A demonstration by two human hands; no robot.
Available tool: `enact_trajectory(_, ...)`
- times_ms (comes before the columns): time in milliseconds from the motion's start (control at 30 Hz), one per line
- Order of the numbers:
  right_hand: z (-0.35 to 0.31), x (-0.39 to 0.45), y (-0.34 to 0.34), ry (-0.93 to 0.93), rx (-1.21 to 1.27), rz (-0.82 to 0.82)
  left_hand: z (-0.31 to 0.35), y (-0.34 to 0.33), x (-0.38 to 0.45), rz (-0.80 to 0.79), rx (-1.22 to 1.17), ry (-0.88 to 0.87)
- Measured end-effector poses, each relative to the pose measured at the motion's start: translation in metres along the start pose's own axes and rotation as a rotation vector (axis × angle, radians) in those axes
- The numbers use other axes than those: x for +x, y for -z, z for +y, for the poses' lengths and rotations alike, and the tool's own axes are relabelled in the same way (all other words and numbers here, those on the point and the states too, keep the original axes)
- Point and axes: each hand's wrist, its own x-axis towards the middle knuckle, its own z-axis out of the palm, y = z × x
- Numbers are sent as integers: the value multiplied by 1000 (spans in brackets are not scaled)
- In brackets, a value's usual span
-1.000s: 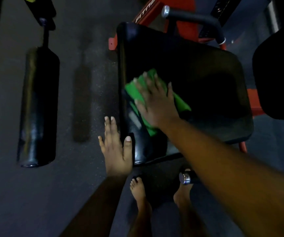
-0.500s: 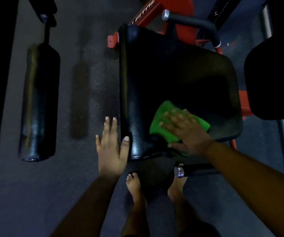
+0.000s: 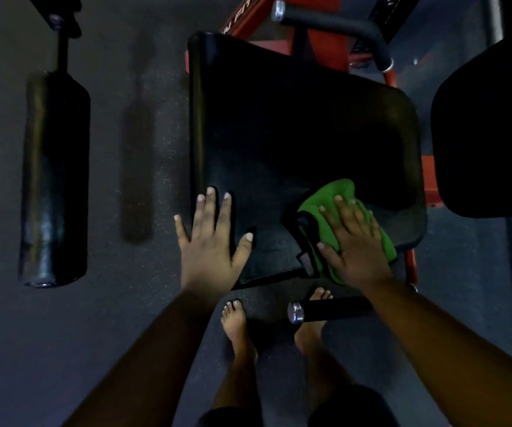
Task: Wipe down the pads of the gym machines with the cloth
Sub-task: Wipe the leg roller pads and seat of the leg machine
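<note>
From the head camera, looking straight down, the black seat pad (image 3: 294,143) fills the centre, its long axis running away from the person, near end by the bare feet (image 3: 239,328) and far end under the red frame (image 3: 325,41). The green cloth (image 3: 328,211) lies bunched on the pad's near right corner, one fold hanging over the near edge. The right hand (image 3: 353,245) lies flat on it, fingers (image 3: 341,208) straight and spread, pressing down rather than clenching. The left hand (image 3: 211,241) rests flat on the pad's near left corner, fingers released and straight, the little finger past the left edge.

Most of the pad surface beyond the two hands is bare. Left of the pad the dark floor (image 3: 143,303) is open as far as a black roller pad (image 3: 54,180) lying parallel, well apart. Close in, a black handle bar (image 3: 328,309) with a chrome cap crosses just below the pad's near edge, over the right foot. A second handle (image 3: 334,23) arches over the far right corner, and another black pad (image 3: 492,134) stands just beside the right edge.
</note>
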Motion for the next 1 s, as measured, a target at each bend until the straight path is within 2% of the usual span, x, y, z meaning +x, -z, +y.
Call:
enact_trajectory(67,-3,-2,-1,-106,6,-9,3,-4,2,14,-1,28)
enact_trajectory(133,-39,5,-2,-109,-11,13,3,-4,1,52,-65,49)
enact_trajectory(167,-63,13,-1,-27,-20,5,3,-3,2,77,-113,66)
enact_trajectory(300,-129,62,7,548,-57,-46,2,4,4,192,-247,174)
enact_trajectory(367,-142,103,21,682,-85,-46,0,9,10,264,-290,296)
enact_trajectory(433,-152,147,33,716,-137,-46,-2,14,20,298,-298,381)
enact_trajectory(600,-175,226,55,689,-239,-93,-3,20,60,215,-229,388)
enact_trajectory(700,-172,255,61,638,-259,-41,-4,25,88,223,-237,378)
enact_trajectory(900,-128,364,86,309,-95,88,-14,29,142,181,-188,309)
enact_trajectory(1000,-83,362,85,38,15,106,-13,32,170,116,-134,260)
